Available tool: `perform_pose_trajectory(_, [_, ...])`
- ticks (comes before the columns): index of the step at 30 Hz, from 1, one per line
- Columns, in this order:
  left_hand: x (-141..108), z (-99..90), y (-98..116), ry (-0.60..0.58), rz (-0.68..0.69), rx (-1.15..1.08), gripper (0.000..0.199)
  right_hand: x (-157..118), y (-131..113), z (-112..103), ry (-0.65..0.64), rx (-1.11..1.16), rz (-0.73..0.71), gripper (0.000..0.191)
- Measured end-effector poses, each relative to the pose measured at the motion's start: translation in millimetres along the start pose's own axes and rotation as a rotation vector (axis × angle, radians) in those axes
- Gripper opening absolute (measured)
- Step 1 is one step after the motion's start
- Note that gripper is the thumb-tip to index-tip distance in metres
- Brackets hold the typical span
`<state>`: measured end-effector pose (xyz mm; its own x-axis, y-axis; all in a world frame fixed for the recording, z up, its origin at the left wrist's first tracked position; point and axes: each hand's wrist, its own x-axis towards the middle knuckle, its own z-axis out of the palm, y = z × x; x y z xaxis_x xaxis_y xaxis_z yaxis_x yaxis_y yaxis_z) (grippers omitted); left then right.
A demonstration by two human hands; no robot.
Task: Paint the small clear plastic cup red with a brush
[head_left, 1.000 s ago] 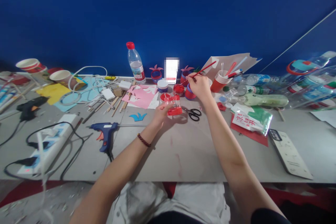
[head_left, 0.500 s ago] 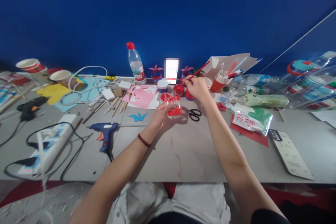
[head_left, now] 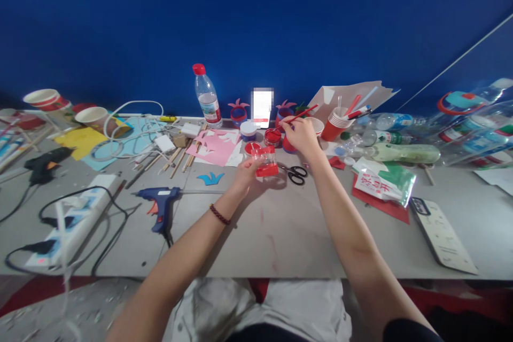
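My left hand [head_left: 245,175] is closed on a short clear plastic bottle piece [head_left: 267,162] with red paint on its ends. In my right hand [head_left: 300,132] is a thin red paintbrush [head_left: 303,112], its tip down at an open jar of red paint [head_left: 273,137]. A red jar lid [head_left: 252,148] lies just behind my left fingers. Black-handled scissors [head_left: 297,175] rest on the table to the right of the bottle piece. A white-capped jar [head_left: 248,131] stands left of the paint jar.
A blue glue gun [head_left: 162,200] and a power strip [head_left: 76,219] with cables occupy the left. Behind stand a water bottle [head_left: 207,97] and a lit phone screen [head_left: 262,107]. To the right are red paper cups [head_left: 335,125], plastic bottles and a phone [head_left: 443,235].
The brush in my right hand has tilted lower, its upper end dropping slightly toward the table. My left hand and the bottle piece stay where they were.
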<state>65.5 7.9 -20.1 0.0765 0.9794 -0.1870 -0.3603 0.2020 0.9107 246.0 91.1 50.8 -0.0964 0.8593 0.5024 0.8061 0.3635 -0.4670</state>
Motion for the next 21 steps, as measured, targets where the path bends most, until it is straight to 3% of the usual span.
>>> perform_pose_trajectory(9, [1,-1.6,0,-0.038,0.004,0.001,0.038,0,-10,-11,-0.016,0.023,0.063,0.025])
perform_pose_trajectory(21, [-3,-1.6,3,-0.063,0.014,0.011,0.037,2,-10,-39,0.311,0.210,0.137,0.032])
